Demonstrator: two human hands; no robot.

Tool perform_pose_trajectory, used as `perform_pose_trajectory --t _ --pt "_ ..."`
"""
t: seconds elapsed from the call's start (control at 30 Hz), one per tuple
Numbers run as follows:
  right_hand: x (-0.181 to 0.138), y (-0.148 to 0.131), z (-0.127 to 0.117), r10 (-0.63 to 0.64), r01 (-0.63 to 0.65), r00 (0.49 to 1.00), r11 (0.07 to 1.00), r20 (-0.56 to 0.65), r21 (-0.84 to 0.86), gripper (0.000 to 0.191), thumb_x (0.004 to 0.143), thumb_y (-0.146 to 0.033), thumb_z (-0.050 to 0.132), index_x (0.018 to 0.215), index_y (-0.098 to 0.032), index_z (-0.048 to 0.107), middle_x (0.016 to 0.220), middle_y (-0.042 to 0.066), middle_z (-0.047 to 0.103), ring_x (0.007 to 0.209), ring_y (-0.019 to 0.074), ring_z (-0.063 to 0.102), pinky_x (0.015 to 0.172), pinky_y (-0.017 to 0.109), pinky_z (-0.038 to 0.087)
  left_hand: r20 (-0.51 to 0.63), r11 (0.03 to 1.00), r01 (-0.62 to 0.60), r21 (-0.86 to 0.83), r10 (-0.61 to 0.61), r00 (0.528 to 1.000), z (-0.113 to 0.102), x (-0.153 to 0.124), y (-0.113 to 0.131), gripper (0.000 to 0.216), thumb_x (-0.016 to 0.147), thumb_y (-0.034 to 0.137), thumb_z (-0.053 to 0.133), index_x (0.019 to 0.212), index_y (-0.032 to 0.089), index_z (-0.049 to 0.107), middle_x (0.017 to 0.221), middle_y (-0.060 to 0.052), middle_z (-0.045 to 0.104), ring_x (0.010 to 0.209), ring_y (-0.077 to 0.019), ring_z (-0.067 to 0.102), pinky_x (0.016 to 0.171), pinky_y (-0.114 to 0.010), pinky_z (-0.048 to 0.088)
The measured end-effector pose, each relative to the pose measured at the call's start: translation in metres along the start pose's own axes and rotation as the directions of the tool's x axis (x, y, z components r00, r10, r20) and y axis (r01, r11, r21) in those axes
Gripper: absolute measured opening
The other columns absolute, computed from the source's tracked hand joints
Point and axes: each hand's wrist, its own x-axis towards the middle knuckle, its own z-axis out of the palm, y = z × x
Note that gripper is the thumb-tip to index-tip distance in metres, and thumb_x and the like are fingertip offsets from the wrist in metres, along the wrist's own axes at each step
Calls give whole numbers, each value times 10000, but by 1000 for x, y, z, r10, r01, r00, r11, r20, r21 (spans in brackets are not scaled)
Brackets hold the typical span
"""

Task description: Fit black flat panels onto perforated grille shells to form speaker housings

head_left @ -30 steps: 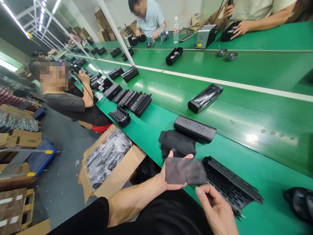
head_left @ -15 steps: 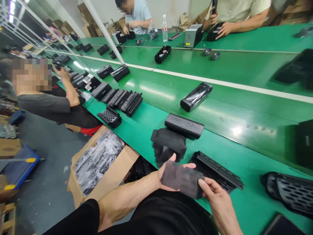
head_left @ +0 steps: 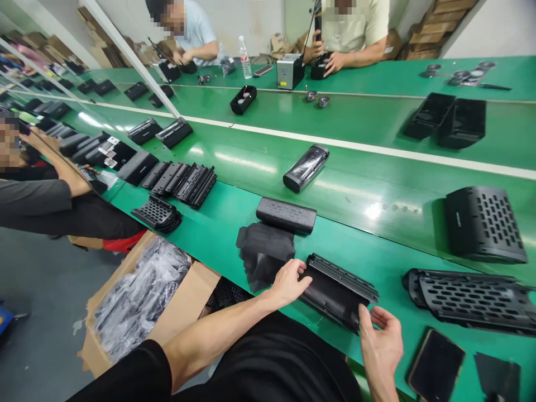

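My left hand (head_left: 288,282) rests its fingers on the left end of a long black grille shell (head_left: 335,290) lying on the green bench, pressing a dark fabric sheet into it. My right hand (head_left: 381,335) touches the shell's right end, thumb on its edge and fingers curled near it. A stack of dark fabric sheets (head_left: 263,251) lies just beyond my left hand. Behind the stack sits a black speaker body (head_left: 286,214).
A plastic-wrapped speaker (head_left: 305,167) lies on the conveyor belt. More perforated grilles (head_left: 473,293) and a black housing (head_left: 483,223) sit to the right. A cardboard box of bagged parts (head_left: 138,296) stands at the left. A co-worker's arm (head_left: 50,162) is at the left; two people work across the belt.
The fabric sheet held in front of me has gone down into the grille shell. Both hands moved onto the shell's ends. The view swung to the right.
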Motion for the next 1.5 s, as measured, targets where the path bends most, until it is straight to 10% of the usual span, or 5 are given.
perform_pose_trajectory --t 0.3,0.5,0.7,1.5 --pt "8 -2 2 109 -114 991 992 82 53 702 613 -738 808 1025 -195 644 906 56 676 905 284 630 869 450 485 -20 998 49 36 -49 999 -1 9 9 189 853 377 641 776 212 593 746 13 592 717 -164 529 765 -319 458" --pt "-9 -27 -19 249 -317 924 924 291 215 738 548 -646 917 1051 -192 624 771 8 656 615 178 563 540 306 440 105 969 176 -172 -159 982 -25 -7 23 265 875 469 598 834 212 550 629 71 484 487 -93 434 476 -229 407" --pt "-23 -60 -36 304 -435 864 853 402 288 674 585 -574 951 1070 -238 625 770 -10 640 656 186 606 588 296 530 222 855 276 -439 -194 955 -49 -26 42 391 792 535 730 865 218 514 586 98 481 360 -64 419 310 -181 348" --pt "-29 -72 -41 220 -363 888 874 404 323 595 682 -550 910 1139 -277 644 941 13 692 733 162 596 631 219 526 205 784 248 -570 -157 966 -70 -30 61 418 774 527 805 899 204 572 584 103 482 386 -52 437 309 -161 406"
